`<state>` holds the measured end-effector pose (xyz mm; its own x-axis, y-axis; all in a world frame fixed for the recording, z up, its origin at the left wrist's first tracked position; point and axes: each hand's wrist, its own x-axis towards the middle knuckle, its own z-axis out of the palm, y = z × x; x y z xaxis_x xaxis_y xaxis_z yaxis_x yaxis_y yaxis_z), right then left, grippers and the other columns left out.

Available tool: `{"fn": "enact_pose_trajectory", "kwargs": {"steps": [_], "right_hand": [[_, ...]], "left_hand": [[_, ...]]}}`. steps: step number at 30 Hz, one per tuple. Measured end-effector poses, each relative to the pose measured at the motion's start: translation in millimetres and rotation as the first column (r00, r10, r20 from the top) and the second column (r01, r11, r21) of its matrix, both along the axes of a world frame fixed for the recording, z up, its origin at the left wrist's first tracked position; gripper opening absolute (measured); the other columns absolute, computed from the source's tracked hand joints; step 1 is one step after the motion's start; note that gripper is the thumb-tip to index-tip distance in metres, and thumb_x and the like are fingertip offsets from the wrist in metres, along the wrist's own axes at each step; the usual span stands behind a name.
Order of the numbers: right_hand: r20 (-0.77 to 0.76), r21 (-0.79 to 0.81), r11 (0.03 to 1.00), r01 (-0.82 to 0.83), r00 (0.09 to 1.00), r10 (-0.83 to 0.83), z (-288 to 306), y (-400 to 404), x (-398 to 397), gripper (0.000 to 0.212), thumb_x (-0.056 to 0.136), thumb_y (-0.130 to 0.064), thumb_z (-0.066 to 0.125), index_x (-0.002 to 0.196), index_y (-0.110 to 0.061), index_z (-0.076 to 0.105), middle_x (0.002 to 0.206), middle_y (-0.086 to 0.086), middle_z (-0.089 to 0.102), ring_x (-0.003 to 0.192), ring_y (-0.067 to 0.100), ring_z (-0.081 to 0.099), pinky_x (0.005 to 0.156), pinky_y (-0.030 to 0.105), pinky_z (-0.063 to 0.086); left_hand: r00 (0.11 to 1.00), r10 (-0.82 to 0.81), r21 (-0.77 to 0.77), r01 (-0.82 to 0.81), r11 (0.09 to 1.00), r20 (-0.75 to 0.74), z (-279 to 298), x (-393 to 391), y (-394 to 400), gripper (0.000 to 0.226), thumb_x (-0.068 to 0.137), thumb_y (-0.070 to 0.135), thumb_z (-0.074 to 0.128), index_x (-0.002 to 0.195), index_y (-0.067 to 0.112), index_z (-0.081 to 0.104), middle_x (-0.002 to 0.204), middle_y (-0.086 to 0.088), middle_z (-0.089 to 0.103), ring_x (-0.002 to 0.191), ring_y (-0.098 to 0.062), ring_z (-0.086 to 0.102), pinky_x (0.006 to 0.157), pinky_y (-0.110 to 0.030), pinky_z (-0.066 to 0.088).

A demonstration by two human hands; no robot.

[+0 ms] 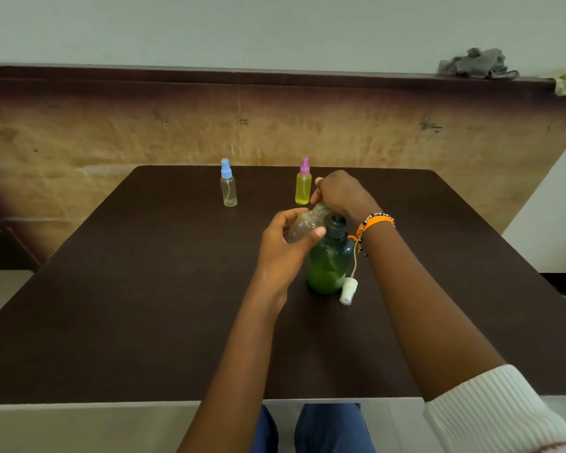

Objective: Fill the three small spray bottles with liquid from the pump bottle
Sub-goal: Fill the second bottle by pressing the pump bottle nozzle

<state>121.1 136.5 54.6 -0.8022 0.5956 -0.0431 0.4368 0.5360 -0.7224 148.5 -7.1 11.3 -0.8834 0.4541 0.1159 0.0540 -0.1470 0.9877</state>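
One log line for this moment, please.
left hand holds open spray bottle | right hand on pump bottle | filling

A single wide-angle head camera looked forward and steeply down over a dark table (144,322), whose near edge crossed the lower frame. It sat close enough that both forearms entered from the bottom centre and lower right (straight lines bowed near the borders). A wall (275,27) filled the top.

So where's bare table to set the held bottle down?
Bare table lies on the left, from the blue-capped bottle to the near edge, and right of the forearm. Crowded: both hands, the pump bottle, the loose white sprayer, the yellow bottle.
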Motion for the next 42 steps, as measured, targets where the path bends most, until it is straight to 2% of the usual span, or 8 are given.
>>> {"fn": "enact_pose_trajectory", "kwargs": {"steps": [4,11,16,23,29,35,39,42], "right_hand": [[0.006,0.004,1.000,-0.004,1.000,0.004,-1,-1,1,0.039,0.093,-0.031,0.038,0.095,-0.006,0.068,0.103,0.013,0.065,0.093,0.030,0.060,0.087,0.043,0.049],[0.100,0.009,0.993,-0.121,0.988,0.119,10,-2,-2,0.040,0.098,-0.028,0.034,0.086,-0.008,0.067,0.083,0.008,0.064,0.064,0.015,0.051,0.064,0.031,0.043],[0.033,0.015,1.000,-0.026,0.999,0.025,-3,1,-3,0.049,0.096,-0.039,0.034,0.098,-0.005,0.068,0.099,0.012,0.067,0.080,0.025,0.058,0.077,0.036,0.047],[0.077,0.015,0.995,-0.096,0.993,0.094,4,3,-3,0.044,0.096,-0.036,0.036,0.098,-0.006,0.067,0.087,0.010,0.061,0.075,0.023,0.054,0.075,0.036,0.045],[-0.004,0.086,0.996,0.039,0.999,-0.039,-5,2,-2,0.049,0.093,-0.044,0.035,0.099,-0.009,0.068,0.106,0.012,0.065,0.097,0.031,0.060,0.091,0.045,0.048],[0.032,0.115,0.993,0.014,0.999,-0.017,2,-2,-1,0.052,0.093,-0.046,0.031,0.100,-0.011,0.068,0.104,0.012,0.065,0.098,0.033,0.060,0.094,0.047,0.046],[0.064,0.006,0.999,-0.036,0.997,0.035,1,2,-3,0.049,0.096,-0.036,0.031,0.097,-0.004,0.068,0.085,0.010,0.066,0.079,0.024,0.057,0.084,0.038,0.047],[-0.010,-0.047,0.999,-0.008,1.000,0.008,-3,3,-3,0.051,0.096,-0.041,0.033,0.100,-0.002,0.066,0.102,0.015,0.065,0.088,0.028,0.058,0.086,0.040,0.047]], "left_hand": [[1.000,0.003,-0.014,-0.003,1.000,0.003,-2,0,1,0.040,0.082,0.012,0.070,0.119,0.013,0.057,0.110,0.001,0.064,0.088,0.001,0.059,0.071,-0.010,0.049],[0.999,0.017,-0.008,-0.018,1.000,-0.038,3,-1,1,0.038,0.081,0.009,0.070,0.117,0.014,0.058,0.103,0.007,0.064,0.081,0.011,0.059,0.070,-0.007,0.048],[0.999,0.024,-0.017,-0.025,1.000,-0.045,1,-2,1,0.038,0.080,0.006,0.071,0.116,0.012,0.060,0.098,0.012,0.063,0.075,0.020,0.057,0.067,-0.008,0.049],[0.998,0.009,-0.015,-0.010,1.000,-0.063,5,-4,-4,0.038,0.078,0.005,0.073,0.112,0.015,0.062,0.097,0.010,0.065,0.076,0.015,0.059,0.068,-0.009,0.050],[0.992,0.038,-0.024,-0.042,0.999,-0.121,6,-6,-4,0.038,0.073,0.001,0.075,0.107,0.015,0.064,0.107,-0.003,0.066,0.079,0.009,0.061,0.066,-0.004,0.045],[0.991,0.033,-0.028,-0.037,0.999,-0.126,9,-9,-5,0.042,0.069,0.002,0.078,0.106,0.019,0.066,0.112,-0.010,0.065,0.086,-0.002,0.062,0.067,-0.006,0.045],[0.993,0.025,-0.035,-0.029,0.999,-0.116,9,-12,-5,0.044,0.068,0.004,0.080,0.107,0.019,0.066,0.112,-0.010,0.065,0.094,-0.010,0.064,0.070,-0.009,0.048],[0.992,0.028,-0.046,-0.034,0.998,-0.121,9,-12,-4,0.044,0.068,0.005,0.079,0.107,0.021,0.066,0.112,-0.009,0.065,0.097,-0.013,0.065,0.070,-0.010,0.049]]}}
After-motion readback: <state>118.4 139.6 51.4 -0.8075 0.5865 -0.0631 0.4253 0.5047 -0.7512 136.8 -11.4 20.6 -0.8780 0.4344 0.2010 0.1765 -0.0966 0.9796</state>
